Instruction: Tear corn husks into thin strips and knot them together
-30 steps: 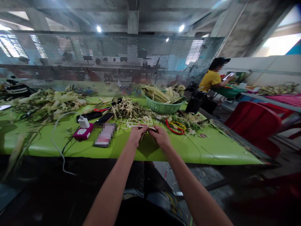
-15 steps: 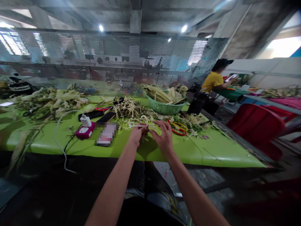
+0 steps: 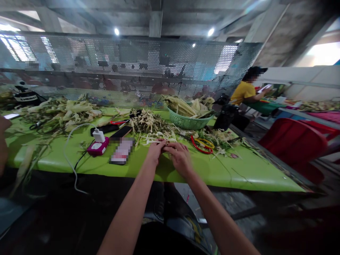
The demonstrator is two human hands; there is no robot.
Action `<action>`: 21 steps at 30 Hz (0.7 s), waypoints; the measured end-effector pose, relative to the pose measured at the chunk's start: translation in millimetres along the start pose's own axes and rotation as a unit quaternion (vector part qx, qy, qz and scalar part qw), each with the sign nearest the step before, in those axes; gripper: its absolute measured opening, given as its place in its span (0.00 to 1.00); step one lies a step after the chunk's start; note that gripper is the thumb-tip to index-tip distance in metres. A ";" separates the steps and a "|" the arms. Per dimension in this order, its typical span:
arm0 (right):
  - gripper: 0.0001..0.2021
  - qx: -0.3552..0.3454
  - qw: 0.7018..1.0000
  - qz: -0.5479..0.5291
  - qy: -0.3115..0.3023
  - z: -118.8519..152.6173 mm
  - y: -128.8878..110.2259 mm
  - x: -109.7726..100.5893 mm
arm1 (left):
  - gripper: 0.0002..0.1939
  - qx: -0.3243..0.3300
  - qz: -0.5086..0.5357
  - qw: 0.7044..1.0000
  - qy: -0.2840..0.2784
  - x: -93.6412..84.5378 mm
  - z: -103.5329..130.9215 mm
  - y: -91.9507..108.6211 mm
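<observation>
Over the green tabletop, my left hand pinches pale corn husk strips between thumb and fingers. My right hand meets it from the right, thumb and fingertips closed on the same small bunch. The exact point of grip is mostly hidden behind the fingers. Thin white strips fan out just beyond my fingertips. Behind them lies a heap of knotted, dried husk pieces. To the right of my right hand are scissors with red handles and a yellow loop beside them.
A green basket of husks stands behind, near a black bottle-like object. Left are a phone, a purple power adapter with a white cable, and a husk pile. Another person's arm shows at the left edge; a person in yellow sits right.
My right hand has drawn in closer to my left, its fingers now folded over the strips instead of spread. Another person's arm has appeared at the left edge.
</observation>
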State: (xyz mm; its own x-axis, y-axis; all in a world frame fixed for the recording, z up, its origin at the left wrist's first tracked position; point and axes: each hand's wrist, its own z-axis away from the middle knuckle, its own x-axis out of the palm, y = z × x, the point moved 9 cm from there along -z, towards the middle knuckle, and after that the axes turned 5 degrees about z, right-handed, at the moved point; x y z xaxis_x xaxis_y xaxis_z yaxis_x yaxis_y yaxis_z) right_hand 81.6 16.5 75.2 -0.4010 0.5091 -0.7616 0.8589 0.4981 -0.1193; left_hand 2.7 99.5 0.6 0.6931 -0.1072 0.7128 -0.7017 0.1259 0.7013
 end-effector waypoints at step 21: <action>0.04 0.082 0.973 -0.142 0.162 4.6 31.5 -28.4 | 0.17 0.022 -0.173 0.984 -0.029 11.4 5.9 5.0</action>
State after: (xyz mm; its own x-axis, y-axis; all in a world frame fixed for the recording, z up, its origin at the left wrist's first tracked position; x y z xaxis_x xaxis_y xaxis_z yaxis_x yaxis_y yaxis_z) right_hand 121.5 14.5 90.2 -0.6864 0.5748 -0.4455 0.7272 0.5461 -0.4159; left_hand 6.1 93.1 12.2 0.8820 -0.1930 0.4298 -0.4326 0.0295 0.9011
